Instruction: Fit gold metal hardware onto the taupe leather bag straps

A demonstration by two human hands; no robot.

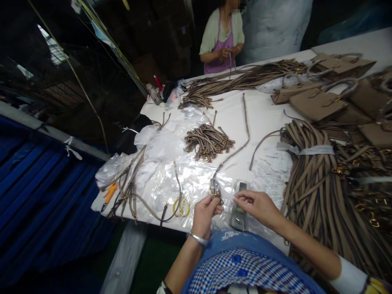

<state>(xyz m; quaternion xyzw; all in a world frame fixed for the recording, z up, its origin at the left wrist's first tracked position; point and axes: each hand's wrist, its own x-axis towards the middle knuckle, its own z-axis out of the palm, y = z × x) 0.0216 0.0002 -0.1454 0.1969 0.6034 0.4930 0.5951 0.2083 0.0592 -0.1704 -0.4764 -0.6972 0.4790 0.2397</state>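
Observation:
My left hand point(207, 211) pinches the metal buckle end of a long brown strap point(234, 153), which runs away from me across the table. Just to the right, my right hand point(257, 206) has thumb and fingers pressed together on a thin whitish strip point(227, 194) that reaches toward the buckle. Partly under the right hand lies a grey device with a dark display point(238, 216). Beyond the hands sits a pile of short brown straps point(208, 141) with gold-coloured fittings.
Bundled long straps point(309, 171) hang over the table's right side, near brown handbags point(318, 104). Plastic sheeting point(165, 179) covers part of the white table. Orange-handled cutters point(109, 193) lie at the left edge. Across the table, a person in a purple apron point(223, 41) handles a strap.

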